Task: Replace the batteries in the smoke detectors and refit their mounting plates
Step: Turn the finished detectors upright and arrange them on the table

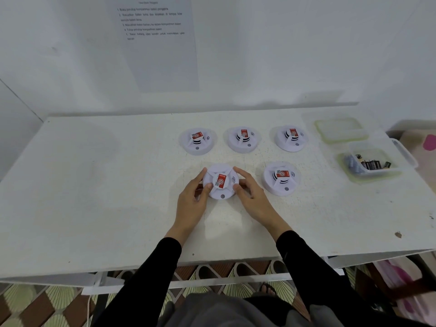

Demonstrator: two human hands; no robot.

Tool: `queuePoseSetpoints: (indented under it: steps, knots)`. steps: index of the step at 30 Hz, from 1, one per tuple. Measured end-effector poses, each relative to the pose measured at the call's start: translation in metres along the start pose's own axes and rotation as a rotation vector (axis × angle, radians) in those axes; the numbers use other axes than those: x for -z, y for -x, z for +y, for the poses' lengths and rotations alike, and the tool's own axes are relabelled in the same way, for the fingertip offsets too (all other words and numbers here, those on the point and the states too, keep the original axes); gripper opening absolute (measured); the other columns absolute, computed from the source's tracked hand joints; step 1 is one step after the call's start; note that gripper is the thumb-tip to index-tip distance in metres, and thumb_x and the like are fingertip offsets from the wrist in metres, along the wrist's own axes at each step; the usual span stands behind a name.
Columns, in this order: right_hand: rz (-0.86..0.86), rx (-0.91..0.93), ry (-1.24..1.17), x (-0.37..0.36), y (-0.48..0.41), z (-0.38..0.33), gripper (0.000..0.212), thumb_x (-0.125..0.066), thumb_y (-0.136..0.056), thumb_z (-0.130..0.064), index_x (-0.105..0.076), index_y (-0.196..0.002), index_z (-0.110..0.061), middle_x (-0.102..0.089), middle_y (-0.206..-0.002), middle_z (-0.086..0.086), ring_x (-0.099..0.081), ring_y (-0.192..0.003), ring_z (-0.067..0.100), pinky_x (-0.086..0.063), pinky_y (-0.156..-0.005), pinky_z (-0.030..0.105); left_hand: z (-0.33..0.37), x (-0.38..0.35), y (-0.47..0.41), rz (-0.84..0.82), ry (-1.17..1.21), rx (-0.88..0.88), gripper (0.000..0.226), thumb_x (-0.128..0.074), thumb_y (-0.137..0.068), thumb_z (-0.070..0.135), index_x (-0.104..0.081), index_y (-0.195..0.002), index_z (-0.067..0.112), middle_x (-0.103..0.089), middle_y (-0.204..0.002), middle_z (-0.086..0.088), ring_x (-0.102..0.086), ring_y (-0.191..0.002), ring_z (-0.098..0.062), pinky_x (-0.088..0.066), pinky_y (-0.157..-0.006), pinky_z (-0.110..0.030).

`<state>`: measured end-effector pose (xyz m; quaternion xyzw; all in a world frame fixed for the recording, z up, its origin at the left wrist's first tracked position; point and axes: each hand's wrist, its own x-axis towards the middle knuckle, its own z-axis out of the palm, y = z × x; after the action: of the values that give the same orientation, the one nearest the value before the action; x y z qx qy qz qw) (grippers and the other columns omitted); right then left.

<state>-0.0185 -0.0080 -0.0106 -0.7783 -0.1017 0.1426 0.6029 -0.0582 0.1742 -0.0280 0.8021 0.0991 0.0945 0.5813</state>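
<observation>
Several round white smoke detectors with red labels lie on the white table (99, 185). The near-left detector (221, 181) is gripped from both sides: my left hand (193, 197) curls round its left rim and my right hand (250, 194) curls round its right rim. Another detector (281, 178) sits just to its right. Three more stand in a back row: left (197, 140), middle (243, 138), right (291, 138). All show their top faces; no mounting plate is visible apart from them.
A clear plastic box (372, 161) holding several dark batteries stands at the table's right end, its lid (341, 129) lying behind it. A printed instruction sheet (155, 41) hangs on the wall. The table's front edge runs just below my forearms.
</observation>
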Motion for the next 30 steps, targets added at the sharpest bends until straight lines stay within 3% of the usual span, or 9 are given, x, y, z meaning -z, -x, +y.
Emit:
queuePoseSetpoints:
  steps: [6,10,16,24,30]
  knots:
    - [-0.004,0.012,0.006,-0.0002,-0.0004,0.0004,0.041,-0.049,-0.1,-0.029,-0.041,-0.139,-0.04,-0.063,-0.122,-0.006,-0.059,-0.11,-0.001,-0.047,-0.09,0.015,-0.0013,0.0005,-0.0002,-0.006,-0.008,-0.007,0.048,-0.056,-0.099,0.034,-0.046,-0.145,0.029,-0.059,-0.131,0.014,-0.058,-0.115,-0.002,-0.048,-0.089,-0.01]
    - [0.0,0.013,0.008,-0.0006,-0.0008,0.0007,0.041,-0.049,-0.1,-0.029,-0.041,-0.138,-0.041,-0.063,-0.123,-0.006,-0.059,-0.11,-0.001,-0.048,-0.092,0.019,-0.0022,0.0002,-0.0008,-0.004,-0.007,-0.003,0.047,-0.056,-0.099,0.035,-0.047,-0.145,0.031,-0.059,-0.132,0.013,-0.059,-0.115,-0.003,-0.048,-0.089,-0.01]
    - [0.001,0.013,0.007,-0.0005,0.0,0.0002,0.041,-0.049,-0.1,-0.028,-0.041,-0.139,-0.039,-0.063,-0.122,-0.006,-0.059,-0.109,-0.004,-0.047,-0.086,0.011,-0.0031,0.0001,-0.0007,-0.002,-0.011,-0.019,0.048,-0.056,-0.099,0.034,-0.046,-0.145,0.029,-0.06,-0.136,0.008,-0.059,-0.118,-0.007,-0.05,-0.093,-0.014]
    - [0.008,0.019,0.013,-0.0008,-0.0002,0.0011,0.041,-0.049,-0.1,-0.027,-0.041,-0.137,-0.042,-0.063,-0.121,-0.006,-0.059,-0.109,-0.003,-0.046,-0.087,0.01,-0.0028,0.0003,-0.0011,-0.003,-0.015,-0.016,0.048,-0.056,-0.099,0.034,-0.045,-0.146,0.03,-0.058,-0.133,0.011,-0.059,-0.116,-0.006,-0.047,-0.087,-0.006]
    - [0.004,0.019,0.012,-0.0009,-0.0006,0.0015,0.041,-0.049,-0.101,-0.027,-0.041,-0.139,-0.04,-0.063,-0.123,-0.005,-0.059,-0.109,-0.003,-0.046,-0.086,0.009,-0.0019,0.0005,-0.0006,-0.004,-0.004,-0.014,0.047,-0.056,-0.099,0.033,-0.046,-0.145,0.031,-0.058,-0.133,0.012,-0.058,-0.117,-0.005,-0.048,-0.09,-0.009]
